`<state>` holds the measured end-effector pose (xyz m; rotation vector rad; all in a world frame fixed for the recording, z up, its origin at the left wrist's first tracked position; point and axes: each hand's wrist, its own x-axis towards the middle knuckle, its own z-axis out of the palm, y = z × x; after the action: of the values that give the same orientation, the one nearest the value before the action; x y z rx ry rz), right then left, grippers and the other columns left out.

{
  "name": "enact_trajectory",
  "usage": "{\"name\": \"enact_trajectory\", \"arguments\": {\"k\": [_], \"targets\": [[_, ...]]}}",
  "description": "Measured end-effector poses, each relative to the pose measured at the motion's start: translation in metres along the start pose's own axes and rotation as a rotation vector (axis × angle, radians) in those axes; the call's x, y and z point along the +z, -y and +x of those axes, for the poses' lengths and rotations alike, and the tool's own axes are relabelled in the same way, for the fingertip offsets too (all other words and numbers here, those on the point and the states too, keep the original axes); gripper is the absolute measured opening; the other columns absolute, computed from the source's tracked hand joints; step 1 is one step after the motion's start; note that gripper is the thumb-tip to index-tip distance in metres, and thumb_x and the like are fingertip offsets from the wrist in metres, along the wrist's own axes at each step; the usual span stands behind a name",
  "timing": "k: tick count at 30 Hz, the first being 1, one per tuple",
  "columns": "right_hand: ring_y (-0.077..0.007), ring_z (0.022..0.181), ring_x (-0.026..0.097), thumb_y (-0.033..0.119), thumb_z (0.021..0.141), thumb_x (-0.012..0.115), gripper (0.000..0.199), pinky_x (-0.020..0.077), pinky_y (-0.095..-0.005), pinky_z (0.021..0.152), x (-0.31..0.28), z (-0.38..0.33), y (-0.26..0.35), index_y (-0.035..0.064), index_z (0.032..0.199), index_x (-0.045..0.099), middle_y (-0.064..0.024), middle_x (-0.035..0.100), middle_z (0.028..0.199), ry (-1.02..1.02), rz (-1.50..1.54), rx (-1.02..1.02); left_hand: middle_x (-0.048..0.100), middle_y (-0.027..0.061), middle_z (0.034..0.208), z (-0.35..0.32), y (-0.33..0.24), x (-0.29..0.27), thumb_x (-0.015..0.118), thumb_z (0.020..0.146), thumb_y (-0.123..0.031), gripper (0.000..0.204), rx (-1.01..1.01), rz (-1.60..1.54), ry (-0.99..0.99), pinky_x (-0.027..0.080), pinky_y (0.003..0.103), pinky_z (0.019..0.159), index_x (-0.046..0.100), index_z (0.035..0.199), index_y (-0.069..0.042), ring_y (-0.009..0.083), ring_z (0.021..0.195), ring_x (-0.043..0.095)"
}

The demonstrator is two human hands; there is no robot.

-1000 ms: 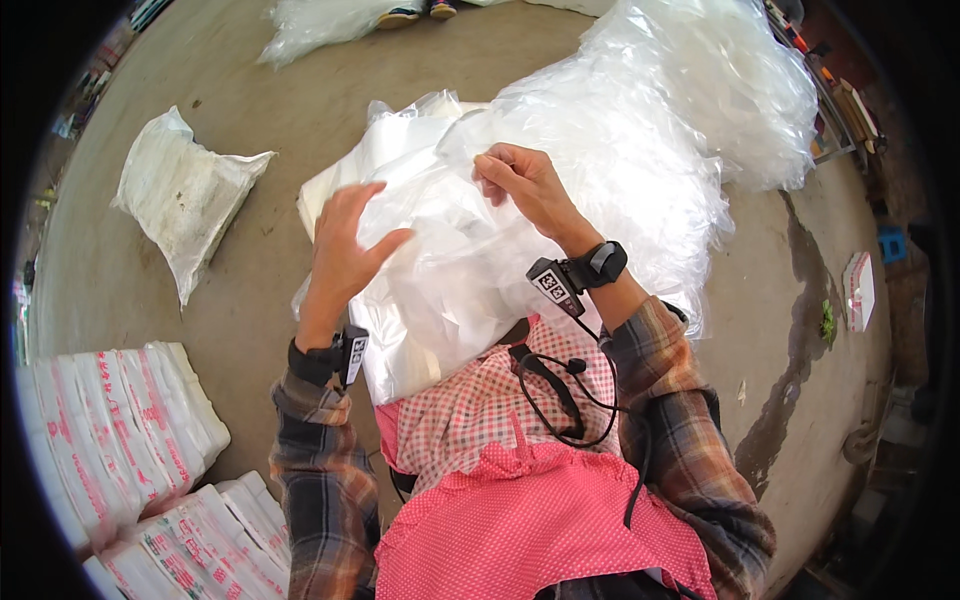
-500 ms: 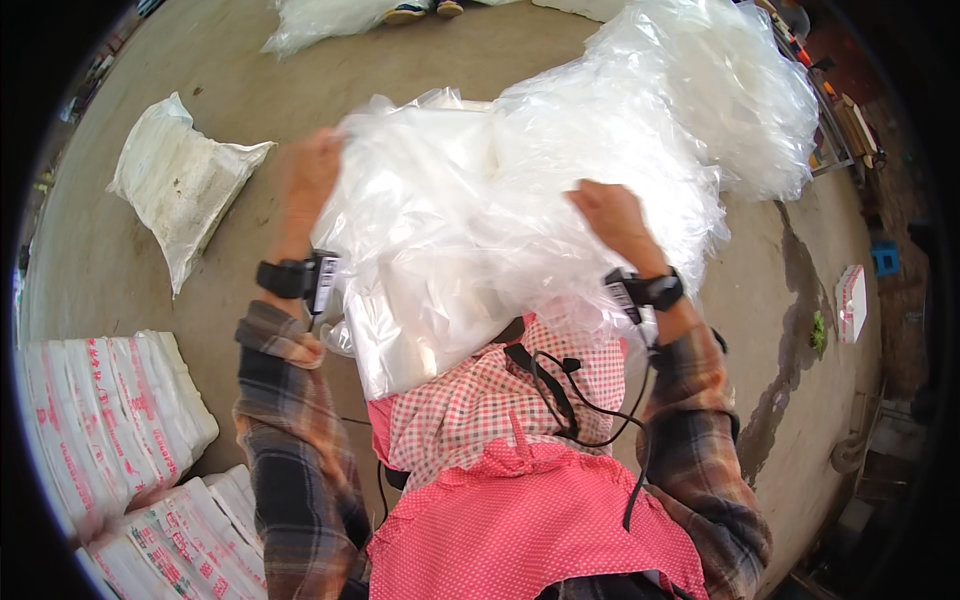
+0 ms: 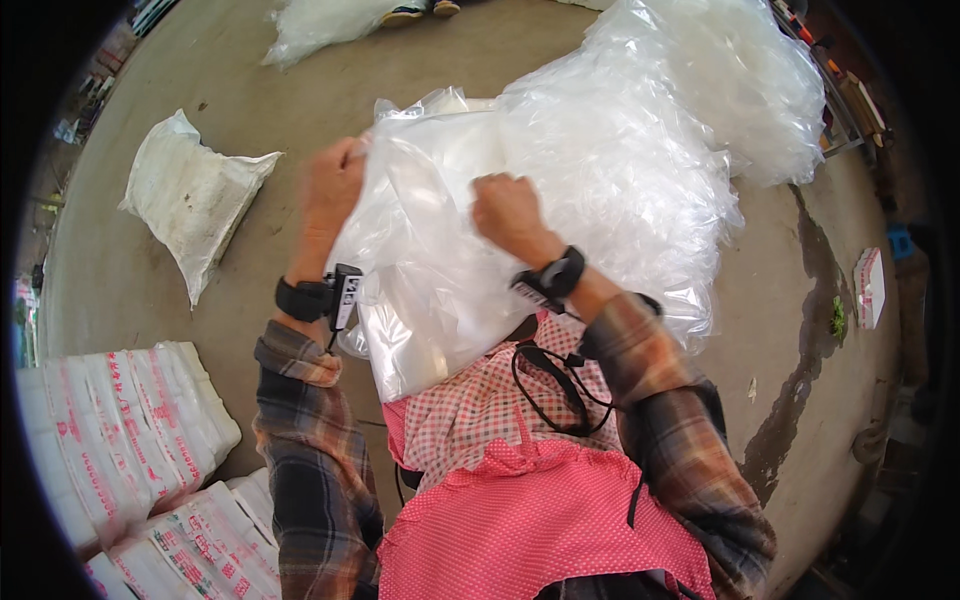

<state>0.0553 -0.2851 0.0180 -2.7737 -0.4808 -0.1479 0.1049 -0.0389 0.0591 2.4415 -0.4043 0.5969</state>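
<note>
A clear plastic bag [image 3: 415, 190] lies loosely spread over a stack of flat clear plastic bags [image 3: 405, 345] in front of my lap. My left hand [image 3: 335, 185] is closed in a pinch on the bag's far left corner. Held over the middle of the sheet is my right hand [image 3: 512, 212], its fingers curled together on the plastic, though the fingertips are partly hidden. To the right, a big heap of crumpled clear plastic bags [image 3: 620, 150] rises beside the stack.
A stuffed white woven sack [image 3: 195, 195] rests on the concrete floor to the left. Bundles of white packs with red print [image 3: 130, 420] are piled at lower left. At right are a white box [image 3: 870, 288] and a blue stool [image 3: 900, 240]. A person's shoes [image 3: 402, 16] show at the far edge.
My right hand has moved left across the plastic, closer to my left hand. The left hand has shifted slightly right, and the plastic between them has slackened.
</note>
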Motion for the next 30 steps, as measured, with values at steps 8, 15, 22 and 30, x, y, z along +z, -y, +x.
{"name": "enact_trajectory", "arguments": {"k": [8, 15, 22, 30], "targets": [[-0.0157, 0.082, 0.063, 0.027, 0.083, 0.07, 0.033, 0.0498, -0.0283, 0.068, -0.085, -0.007, -0.042, 0.0024, 0.098, 0.055, -0.0084, 0.065, 0.089, -0.089, 0.622, 0.088, 0.048, 0.0201, 0.057, -0.013, 0.032, 0.001, 0.059, 0.087, -0.034, 0.04, -0.048, 0.072, 0.011, 0.035, 0.04, 0.047, 0.053, 0.068, 0.0, 0.0334, 0.048, 0.042], [-0.0287, 0.088, 0.055, 0.033, 0.078, 0.07, 0.033, 0.0392, -0.042, 0.074, -0.003, -0.015, 0.068, 0.0059, 0.09, 0.056, -0.0108, 0.057, 0.09, -0.219, 0.332, 0.023, 0.053, 0.0208, 0.059, -0.011, -0.029, 0.016, 0.053, 0.089, -0.039, 0.045, -0.164, 0.094, -0.027, 0.041, 0.044, 0.053, 0.059, 0.065, -0.001, 0.0404, 0.056, 0.053], [-0.0306, 0.068, 0.061, -0.004, 0.07, 0.057, 0.011, 0.0491, -0.0361, 0.061, -0.04, -0.014, -0.043, 0.0024, 0.079, 0.056, -0.0115, 0.063, 0.077, -0.291, 0.152, -0.059, 0.054, 0.0218, 0.063, -0.018, 0.01, -0.015, 0.053, 0.089, -0.036, 0.039, -0.09, 0.208, -0.109, 0.04, 0.044, 0.052, 0.061, 0.071, -0.002, 0.0409, 0.057, 0.053], [-0.0273, 0.106, 0.053, 0.03, 0.071, 0.078, 0.062, 0.0395, -0.0429, 0.093, -0.054, -0.037, 0.013, 0.0009, 0.118, 0.05, -0.0142, 0.056, 0.113, -0.166, 0.359, -0.222, 0.051, 0.0187, 0.056, -0.033, 0.01, -0.013, 0.049, 0.092, -0.041, 0.049, -0.219, 0.028, -0.065, 0.04, 0.041, 0.052, 0.057, 0.067, 0.001, 0.0333, 0.051, 0.051]]}}
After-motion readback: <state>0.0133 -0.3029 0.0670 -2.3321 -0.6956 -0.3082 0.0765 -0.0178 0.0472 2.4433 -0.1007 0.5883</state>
